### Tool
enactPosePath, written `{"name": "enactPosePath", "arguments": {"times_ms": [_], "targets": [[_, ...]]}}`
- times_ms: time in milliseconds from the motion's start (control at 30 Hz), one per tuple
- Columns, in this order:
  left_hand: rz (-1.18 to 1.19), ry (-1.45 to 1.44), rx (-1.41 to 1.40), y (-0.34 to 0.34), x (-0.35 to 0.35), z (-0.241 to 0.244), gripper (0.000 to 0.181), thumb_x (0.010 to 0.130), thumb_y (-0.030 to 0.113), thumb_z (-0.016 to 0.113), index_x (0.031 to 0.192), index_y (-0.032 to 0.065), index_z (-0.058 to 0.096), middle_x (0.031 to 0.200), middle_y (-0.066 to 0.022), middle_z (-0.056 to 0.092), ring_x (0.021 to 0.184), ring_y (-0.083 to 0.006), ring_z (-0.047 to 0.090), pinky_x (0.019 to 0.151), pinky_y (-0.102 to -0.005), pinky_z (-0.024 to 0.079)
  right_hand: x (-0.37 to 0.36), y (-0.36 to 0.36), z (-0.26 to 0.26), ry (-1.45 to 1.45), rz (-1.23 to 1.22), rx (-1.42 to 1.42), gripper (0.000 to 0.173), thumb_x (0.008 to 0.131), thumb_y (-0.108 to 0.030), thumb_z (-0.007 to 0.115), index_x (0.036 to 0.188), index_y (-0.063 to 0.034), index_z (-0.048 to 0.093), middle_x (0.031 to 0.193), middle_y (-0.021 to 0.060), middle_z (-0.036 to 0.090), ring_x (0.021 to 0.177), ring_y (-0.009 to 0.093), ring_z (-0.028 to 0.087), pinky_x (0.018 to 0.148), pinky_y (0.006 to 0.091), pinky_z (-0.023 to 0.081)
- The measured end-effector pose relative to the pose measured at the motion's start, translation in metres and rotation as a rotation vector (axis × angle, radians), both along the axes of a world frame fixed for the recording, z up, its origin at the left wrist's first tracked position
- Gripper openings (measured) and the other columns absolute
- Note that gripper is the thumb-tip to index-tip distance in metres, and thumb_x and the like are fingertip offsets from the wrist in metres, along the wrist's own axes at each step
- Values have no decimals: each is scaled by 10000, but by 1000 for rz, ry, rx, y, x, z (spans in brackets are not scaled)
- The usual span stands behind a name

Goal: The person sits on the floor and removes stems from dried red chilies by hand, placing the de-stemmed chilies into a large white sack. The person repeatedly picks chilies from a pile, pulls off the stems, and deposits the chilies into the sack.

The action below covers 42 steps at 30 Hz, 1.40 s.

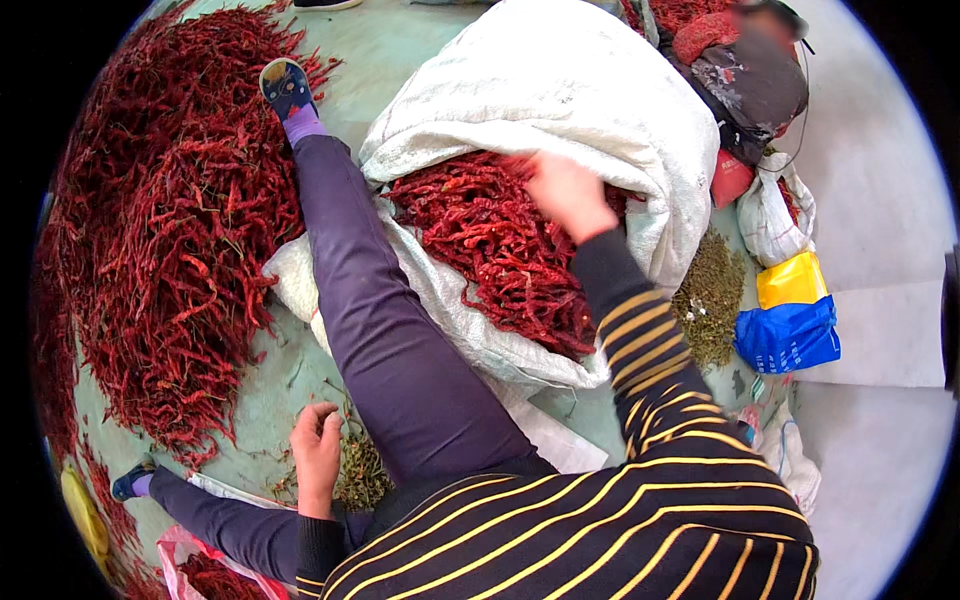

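Dried red chili peppers (510,247) fill the mouth of a large white woven sack (547,82) in front of me. My right hand (571,196), blurred, is over the peppers at the sack's opening; whether it holds any cannot be told. Lower down, my left hand (316,450) is held up between my legs with fingers bent and thumb apart, and no pepper shows in it. Beneath and beside it lies a small heap of greenish stems (361,472). A big heap of dried red chilies with stems (187,247) spreads over the floor at the left.
My outstretched leg (390,322) lies between heap and sack. To the right are another stem pile (709,300), a yellow bag (791,279), a blue bag (787,337) and a small white sack (776,217). Another person (750,90) sits at the upper right. A pink-edged bag (180,559) holds chilies.
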<state>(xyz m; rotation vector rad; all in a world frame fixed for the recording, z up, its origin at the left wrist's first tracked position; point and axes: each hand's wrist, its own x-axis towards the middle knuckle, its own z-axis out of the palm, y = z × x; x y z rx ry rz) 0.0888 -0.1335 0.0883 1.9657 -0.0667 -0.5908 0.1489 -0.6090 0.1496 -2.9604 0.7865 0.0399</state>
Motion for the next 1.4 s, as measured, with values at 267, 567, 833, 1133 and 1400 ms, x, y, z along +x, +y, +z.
{"name": "enactPosePath", "arguments": {"times_ms": [267,567,833,1133,1400], "targets": [[-12,105,73,3,-24,-24,128,844,61,545,927,-22,594,727,-57,612,645,-104,537,600,-256,446,27,-102,-9,-98,27,-142,757,825,-540,542,1363,-55,321,1377,231,337,1295,388,284,1066,484,243],[-133,-39,361,39,-49,-49,165,806,98,558,910,-18,613,737,-177,639,690,-266,637,666,-347,490,-39,-88,14,-437,26,529,598,893,-507,470,1288,-58,483,1311,198,464,1236,294,423,1022,401,339],[-170,-99,354,46,-55,-39,157,795,136,573,884,13,615,793,-197,639,754,-340,630,693,-389,487,-111,-24,-11,-30,162,-253,682,710,-461,651,1336,-315,422,1451,107,272,1305,394,270,1031,617,195],[-59,-166,443,108,-105,-63,175,781,153,573,858,2,617,754,-196,634,723,-339,629,667,-396,485,-114,0,34,-25,-1,-23,563,735,-346,635,1275,-277,492,1411,188,289,1280,441,274,1036,586,225],[-36,-179,445,119,-106,-90,199,784,187,562,857,13,622,749,-201,630,727,-356,620,669,-416,484,-97,82,-26,46,96,-179,836,633,-452,727,1366,-259,375,1486,151,144,1346,441,123,1017,679,128]]}}
